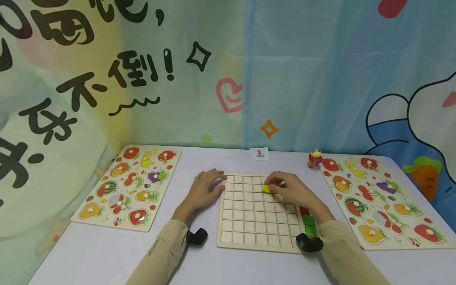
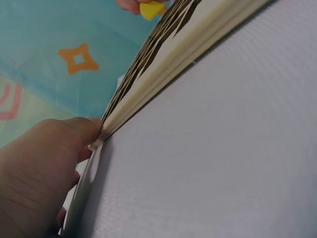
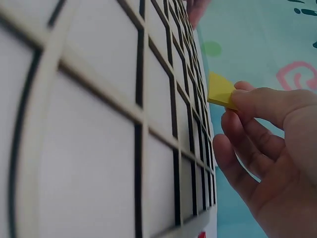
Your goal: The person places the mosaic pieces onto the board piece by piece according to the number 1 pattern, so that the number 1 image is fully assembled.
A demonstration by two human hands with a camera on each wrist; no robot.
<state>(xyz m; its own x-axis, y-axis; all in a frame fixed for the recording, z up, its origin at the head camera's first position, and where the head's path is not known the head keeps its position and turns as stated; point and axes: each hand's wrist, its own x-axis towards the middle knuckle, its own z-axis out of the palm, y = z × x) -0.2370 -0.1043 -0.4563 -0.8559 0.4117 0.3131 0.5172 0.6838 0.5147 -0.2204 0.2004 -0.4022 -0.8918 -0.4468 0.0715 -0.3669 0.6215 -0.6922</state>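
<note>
A wooden board with a grid of square recesses (image 1: 260,215) lies on the white table. My right hand (image 1: 290,188) pinches a small yellow tile (image 3: 221,90) between thumb and fingers, over the far part of the grid. In the right wrist view the tile appears just off the grid surface. At the board's far left corner, my left hand (image 1: 204,188) touches the edge with its fingertips. Its thumb rests on that edge in the left wrist view. Green tiles (image 1: 309,225) and a red tile (image 1: 304,211) lie along the board's right side, partly hidden by the right arm.
Fruit puzzle boards flank the grid, one on the left (image 1: 117,217) and one on the right (image 1: 402,243). Behind the grid lies a small printed card (image 1: 259,154). A small red and yellow figurine (image 1: 315,158) stands beside the right puzzle. A printed curtain (image 1: 303,79) hangs behind the table.
</note>
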